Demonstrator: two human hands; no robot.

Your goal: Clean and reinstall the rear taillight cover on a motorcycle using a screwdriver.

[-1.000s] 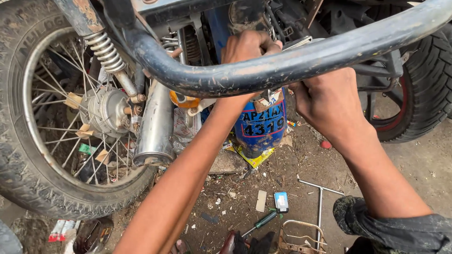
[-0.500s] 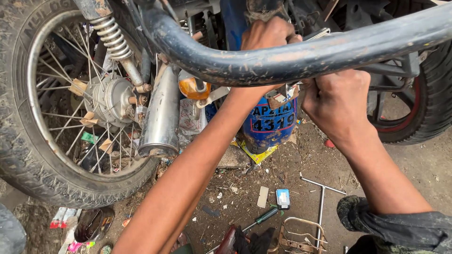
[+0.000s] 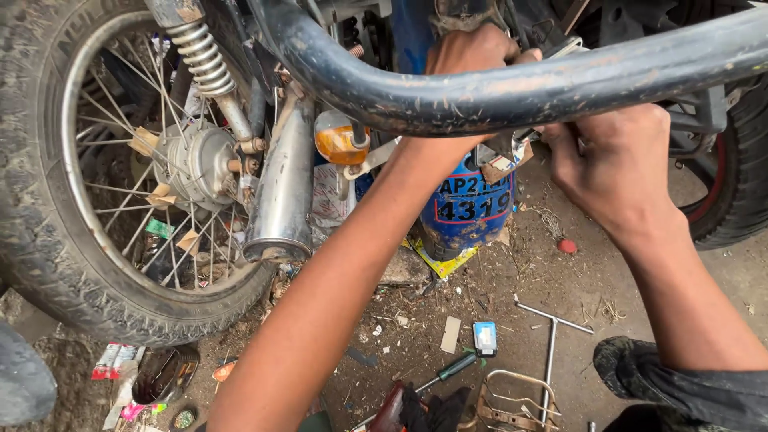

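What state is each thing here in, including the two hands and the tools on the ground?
Left hand: reaching in behind the bar, closed on a hidden part.
Right hand: curled under the bar.
Grab bar: paint scuffed, crossing in front of both hands.
Rear wheel: dirty, standing on the ground.
Exhaust pipe: mounted, pointing down.
Orange indicator: attached, unlit.
T-handle wrench: lying on the ground.
Screwdriver: lying on the ground.

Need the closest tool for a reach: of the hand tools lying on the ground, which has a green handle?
The screwdriver, lying beside the small blue box. The T-handle wrench to its right is bare metal throughout.
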